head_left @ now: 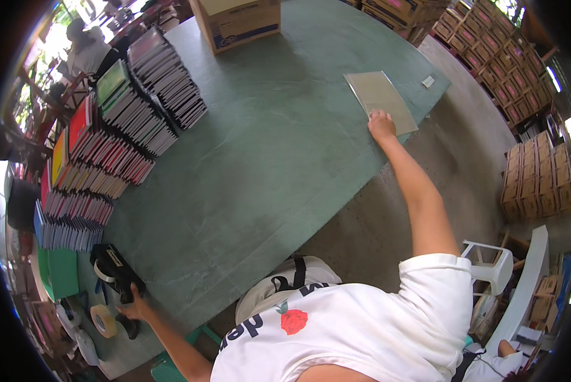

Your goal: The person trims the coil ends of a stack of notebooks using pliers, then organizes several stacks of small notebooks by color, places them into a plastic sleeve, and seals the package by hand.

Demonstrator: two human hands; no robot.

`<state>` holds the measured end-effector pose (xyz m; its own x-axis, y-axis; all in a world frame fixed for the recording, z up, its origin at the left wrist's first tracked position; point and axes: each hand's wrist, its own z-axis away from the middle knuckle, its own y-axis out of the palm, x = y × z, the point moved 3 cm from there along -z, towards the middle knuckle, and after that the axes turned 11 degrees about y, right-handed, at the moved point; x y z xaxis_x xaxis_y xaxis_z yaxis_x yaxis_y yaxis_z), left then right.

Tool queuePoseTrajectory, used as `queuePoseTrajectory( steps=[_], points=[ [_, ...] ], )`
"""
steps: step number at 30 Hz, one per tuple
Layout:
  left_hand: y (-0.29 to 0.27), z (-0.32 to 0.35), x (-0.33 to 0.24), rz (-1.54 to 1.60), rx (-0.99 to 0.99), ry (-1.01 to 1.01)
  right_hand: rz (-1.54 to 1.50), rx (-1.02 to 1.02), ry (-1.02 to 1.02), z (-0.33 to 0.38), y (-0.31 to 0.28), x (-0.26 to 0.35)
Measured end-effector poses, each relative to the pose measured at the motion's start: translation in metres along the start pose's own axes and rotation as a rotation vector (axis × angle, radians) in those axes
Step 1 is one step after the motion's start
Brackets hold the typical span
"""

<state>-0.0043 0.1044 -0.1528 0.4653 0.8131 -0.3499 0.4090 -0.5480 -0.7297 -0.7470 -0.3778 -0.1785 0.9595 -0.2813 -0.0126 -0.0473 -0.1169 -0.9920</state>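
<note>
My right hand [381, 125] reaches far across the green table [253, 159]. Its fingers are curled over the near left edge of a flat stack of clear plastic sleeves [387, 99]. At the lower left, my left hand [136, 309] has its fingers spread. One finger touches or nearly touches the end of a black tape dispenser [117, 270] that carries a pale roll. Just beside this hand lie a small black object [128, 325], its kind unclear, and a roll of tan tape [103, 321].
Notebooks in several colours [107, 140] form tall rows along the left edge. A cardboard box [244, 25] stands at the far side. A small white item [428, 81] lies near the right corner. Stacked cartons [540, 175] and a white plastic stool [492, 264] are off to the right.
</note>
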Motion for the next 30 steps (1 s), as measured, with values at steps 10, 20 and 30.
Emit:
queuePoseTrajectory(
  steps=[10, 20, 30],
  points=[
    [-0.087, 0.03, -0.112, 0.476, -0.037, 0.449, 0.028, 0.033, 0.052, -0.005, -0.03, 0.027],
    [-0.058, 0.092, -0.191, 0.686, 0.598, 0.424, -0.503, 0.143, -0.295, 0.052, -0.076, 0.124],
    [-0.037, 0.099, -0.258, 1.779, 1.331, -0.505, -1.726, 1.642, -0.357, 0.265, -0.105, 0.253]
  ],
)
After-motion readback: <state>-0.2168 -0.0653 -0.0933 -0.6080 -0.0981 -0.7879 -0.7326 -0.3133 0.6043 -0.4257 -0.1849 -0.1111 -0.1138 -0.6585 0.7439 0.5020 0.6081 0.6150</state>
